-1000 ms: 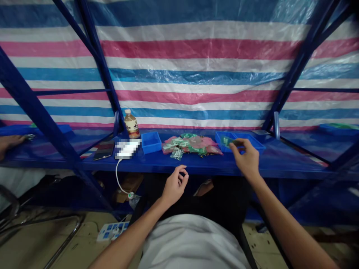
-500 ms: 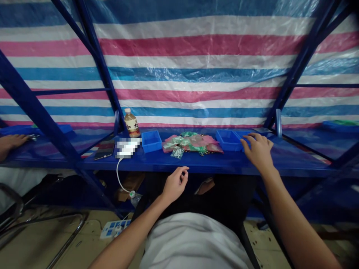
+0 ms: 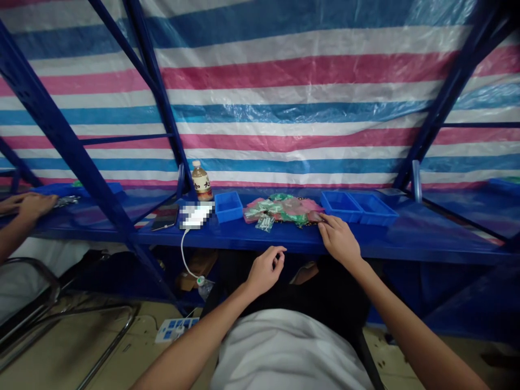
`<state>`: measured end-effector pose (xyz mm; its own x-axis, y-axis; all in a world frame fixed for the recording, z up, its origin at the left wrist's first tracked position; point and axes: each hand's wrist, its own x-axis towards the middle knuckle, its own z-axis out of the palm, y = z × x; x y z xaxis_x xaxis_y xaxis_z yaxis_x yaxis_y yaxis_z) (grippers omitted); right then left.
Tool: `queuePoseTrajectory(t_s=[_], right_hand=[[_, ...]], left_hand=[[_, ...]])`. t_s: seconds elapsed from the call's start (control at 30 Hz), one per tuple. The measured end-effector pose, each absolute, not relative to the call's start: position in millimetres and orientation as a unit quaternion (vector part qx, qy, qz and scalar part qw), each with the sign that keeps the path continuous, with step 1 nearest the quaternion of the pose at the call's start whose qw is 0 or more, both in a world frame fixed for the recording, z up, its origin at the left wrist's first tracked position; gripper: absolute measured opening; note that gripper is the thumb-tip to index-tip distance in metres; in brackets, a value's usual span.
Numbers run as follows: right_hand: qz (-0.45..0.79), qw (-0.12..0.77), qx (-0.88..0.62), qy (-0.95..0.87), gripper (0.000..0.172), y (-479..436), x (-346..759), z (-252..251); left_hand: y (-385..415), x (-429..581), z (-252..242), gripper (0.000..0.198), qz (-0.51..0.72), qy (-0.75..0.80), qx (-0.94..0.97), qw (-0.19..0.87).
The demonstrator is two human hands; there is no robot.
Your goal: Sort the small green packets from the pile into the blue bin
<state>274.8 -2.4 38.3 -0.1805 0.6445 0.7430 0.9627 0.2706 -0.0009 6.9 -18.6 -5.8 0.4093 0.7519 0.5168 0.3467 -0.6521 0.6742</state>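
Observation:
On the blue steel shelf [image 3: 260, 241], a heap of pink and green plastic bags [image 3: 282, 210] lies in the middle. My right hand [image 3: 339, 239] rests its extended fingertips on the heap's right end and shows nothing held. A small clear bag of metal parts [image 3: 265, 222] lies at the heap's front edge. My left hand [image 3: 265, 270] hangs by the shelf's front edge, fingers loosely curled, holding nothing visible. Two blue plastic trays [image 3: 340, 206] stand right of the heap, and another blue tray [image 3: 228, 206] stands left of it.
A bottle of brown drink [image 3: 201, 181], a phone [image 3: 164, 218] and a pixelated white charger [image 3: 197, 215] with a cable stand left. Another person's hand [image 3: 34, 205] lies on the far left shelf. Blue uprights and a striped tarpaulin [image 3: 284, 108] surround the shelf.
My right hand has moved left from the blue trays to the heap, and the small green item it held earlier no longer shows in it. My left hand has hardly moved.

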Motion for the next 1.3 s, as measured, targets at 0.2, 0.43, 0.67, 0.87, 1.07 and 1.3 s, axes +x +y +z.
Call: queuePoseTrajectory(t_s=[0.2,0.43,0.67,0.87,1.07,1.3], right_hand=[[-0.239,0.363,-0.548,-0.715,0.043,-2,274,37],[-0.211,0.406,-0.508,-0.73,0.042,-11,278,68],[-0.242,0.447,-0.507,-0.696,0.044,-29,294,108],[-0.304,0.385,-0.577,-0.653,0.047,-22,318,102],[-0.276,0.272,-0.645,-0.658,0.043,-10,326,77],[-0.264,0.291,-0.627,-0.673,0.041,-7,336,79]], left_hand=[[-14,6,-8,0.028,0.423,0.351,0.802,0.233],[-14,4,-7,0.028,0.419,0.35,0.803,0.237],[-17,8,-11,0.028,0.41,0.352,0.808,0.234],[-22,11,-12,0.03,0.348,0.336,0.845,0.228],[-16,10,-15,0.032,0.276,0.345,0.871,0.215],[-13,10,-17,0.032,0.25,0.347,0.877,0.22]])
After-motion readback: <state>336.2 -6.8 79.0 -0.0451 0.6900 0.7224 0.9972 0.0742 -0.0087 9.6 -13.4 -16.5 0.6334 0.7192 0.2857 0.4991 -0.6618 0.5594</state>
